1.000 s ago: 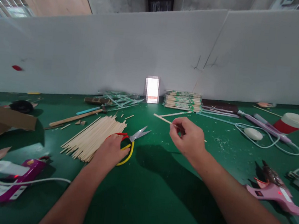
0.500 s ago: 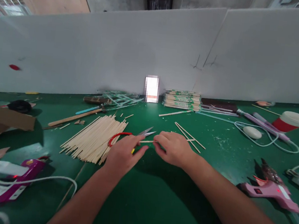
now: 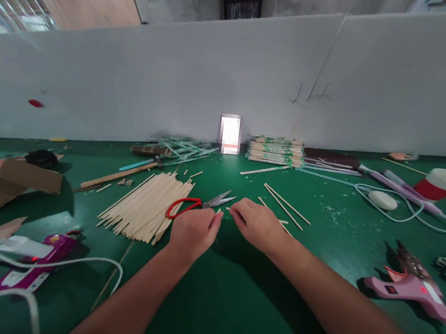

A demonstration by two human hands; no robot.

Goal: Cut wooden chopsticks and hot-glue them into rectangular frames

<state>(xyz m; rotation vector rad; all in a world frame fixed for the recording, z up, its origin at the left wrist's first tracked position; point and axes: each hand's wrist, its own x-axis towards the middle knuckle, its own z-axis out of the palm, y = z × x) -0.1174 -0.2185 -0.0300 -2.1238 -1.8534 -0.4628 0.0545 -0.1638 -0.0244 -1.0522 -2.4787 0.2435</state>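
My left hand [image 3: 194, 231] is closed in a pinch just in front of the scissors, with a small pale stick end showing at its thumb tip. Opposite it, my right hand [image 3: 256, 222] pinches a thin wooden stick [image 3: 228, 208], of which only a short pale tip shows. A narrow gap separates the two hands. The red-handled scissors [image 3: 202, 204] lie with blades parted, beyond my left hand. Left of them spreads a pile of thin wooden sticks [image 3: 145, 206]. Several loose sticks [image 3: 286, 205] lie just beyond my right hand.
Bundled sticks [image 3: 275, 151] stand against the white board [image 3: 169, 76], beside a bright blurred rectangle [image 3: 230, 134]. A pink glue gun [image 3: 405, 290] and a red-and-white cup [image 3: 440, 185] are at right. At left are a purple glue gun [image 3: 35, 261], its white cable, and a cardboard piece [image 3: 26, 175].
The stick that spanned both hands now shows only as short ends with a gap between. My left fingers have closed and drawn back from the scissors. The view has shifted slightly.
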